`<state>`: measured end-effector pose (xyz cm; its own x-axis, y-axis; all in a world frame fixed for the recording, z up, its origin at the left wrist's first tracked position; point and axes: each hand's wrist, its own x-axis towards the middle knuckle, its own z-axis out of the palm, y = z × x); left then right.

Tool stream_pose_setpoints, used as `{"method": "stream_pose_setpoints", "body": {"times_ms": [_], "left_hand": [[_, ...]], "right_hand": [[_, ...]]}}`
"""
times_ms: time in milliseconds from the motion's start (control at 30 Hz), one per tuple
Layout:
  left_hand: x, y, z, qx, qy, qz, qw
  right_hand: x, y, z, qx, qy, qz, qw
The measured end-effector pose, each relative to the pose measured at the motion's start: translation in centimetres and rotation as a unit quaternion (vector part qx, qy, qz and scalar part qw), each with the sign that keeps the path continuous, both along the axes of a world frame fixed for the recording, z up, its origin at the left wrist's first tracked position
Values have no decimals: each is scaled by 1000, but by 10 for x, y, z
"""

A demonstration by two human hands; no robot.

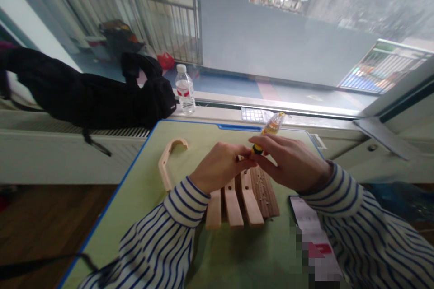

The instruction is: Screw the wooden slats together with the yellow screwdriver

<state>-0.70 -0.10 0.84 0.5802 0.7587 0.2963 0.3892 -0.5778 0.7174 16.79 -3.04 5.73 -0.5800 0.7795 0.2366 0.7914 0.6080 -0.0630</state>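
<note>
My right hand (294, 160) is closed around a screwdriver (258, 148) with a yellow and black handle; its shaft and tip are hidden by my fingers. Just left of it, my left hand (220, 165) has its thumb and fingers pinched together near the tool's lower end, and what they grip is hidden. Under both hands lie several angled wooden pieces (233, 207) with holes, side by side. They rest against a dark grooved wooden board (266, 194) dotted with small metal bits. A curved, hook-shaped wooden piece (164, 167) lies apart on the left.
The green table (135, 216) has a blue edge. A phone (312, 221) lies beside my right forearm. Behind the table, a clear plastic packet (275, 121), a water bottle (185, 92) and a black bag (111, 99) are by the window sill.
</note>
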Motion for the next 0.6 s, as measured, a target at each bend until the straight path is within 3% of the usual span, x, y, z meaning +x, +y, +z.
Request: {"method": "stream_pose_setpoints", "body": {"times_ms": [300,600], "left_hand": [[-1,1,0,-9,16,-8,1000],[-1,2,0,-22,6,-26,999]], "right_hand": [[1,4,-10,27,28,27,999],[1,5,-19,23,54,-6,998]]}}
